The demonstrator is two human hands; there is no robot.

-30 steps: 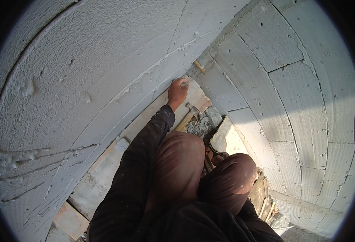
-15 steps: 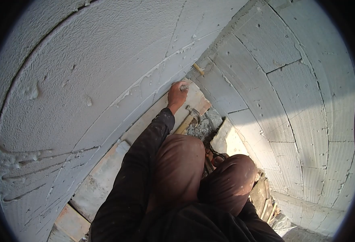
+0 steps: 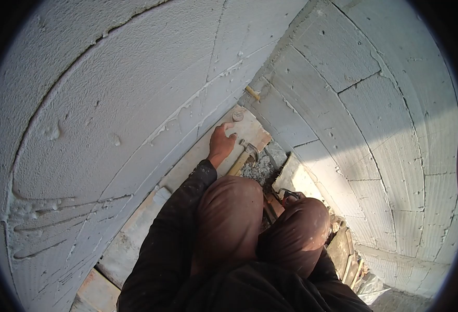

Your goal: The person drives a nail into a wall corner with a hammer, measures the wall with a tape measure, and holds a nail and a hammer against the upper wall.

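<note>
My left hand (image 3: 222, 143) hovers over or rests on a pale board (image 3: 197, 151) along the left wall, thumb and fingers apart and nothing between them. Just beyond its fingertips a small, round greyish piece (image 3: 237, 116) stands on the board; its kind is unclear. To the right of the hand lies a claw hammer (image 3: 248, 150), its wooden handle running back toward my knee. My right hand (image 3: 292, 197) shows only partly behind my right knee, fingers curled by a dark, curved thing (image 3: 281, 192) that I cannot make out.
Pale block walls (image 3: 364, 119) meet in a corner ahead. Grey rubble (image 3: 260, 169) lies beside the hammer, with a sunlit slab (image 3: 294, 174) to its right. A short wooden stick (image 3: 253, 93) pokes out near the corner. Scrap boards (image 3: 340, 249) lie by my right knee.
My left hand has let go of the round greyish piece and drawn back toward me, fingers opening. My right hand has risen slightly into view above the knee.
</note>
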